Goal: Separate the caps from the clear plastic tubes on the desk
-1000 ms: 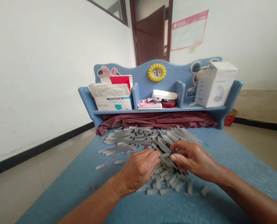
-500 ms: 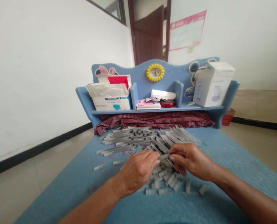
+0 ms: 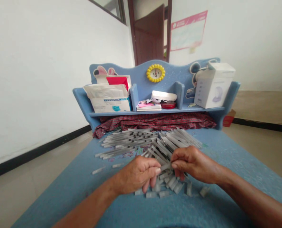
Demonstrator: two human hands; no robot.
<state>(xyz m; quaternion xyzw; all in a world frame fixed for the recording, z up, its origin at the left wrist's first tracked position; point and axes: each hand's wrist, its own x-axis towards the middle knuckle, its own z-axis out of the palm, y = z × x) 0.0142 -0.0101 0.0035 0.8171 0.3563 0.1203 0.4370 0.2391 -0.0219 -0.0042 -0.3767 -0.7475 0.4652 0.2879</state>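
A translucent pen cap (image 3: 165, 167) spans the small gap between my hands. My left hand (image 3: 138, 174) pinches its left end between thumb and fingers. At the cap's other end, my right hand (image 3: 194, 164) is closed on a pen, mostly hidden by the fingers. Loose clear caps (image 3: 171, 182) lie in a heap just below and between the hands. Beyond them are clear pen barrels (image 3: 163, 144), slanted toward my right hand. Farther left lies a pile of pens with dark bands (image 3: 129, 139).
Two stray caps (image 3: 98, 170) lie left on the blue table (image 3: 95, 196). A checked cloth (image 3: 155, 121) is bunched beneath the blue shelf (image 3: 141, 112). On the shelf stand a mask box (image 3: 112, 104), a red tin (image 3: 168, 105) and a white box (image 3: 214, 87).
My left hand's fingers have shifted, its lower fingers now showing beneath the thumb. The cap between the hands sits slightly lower. The view has swung slightly right.
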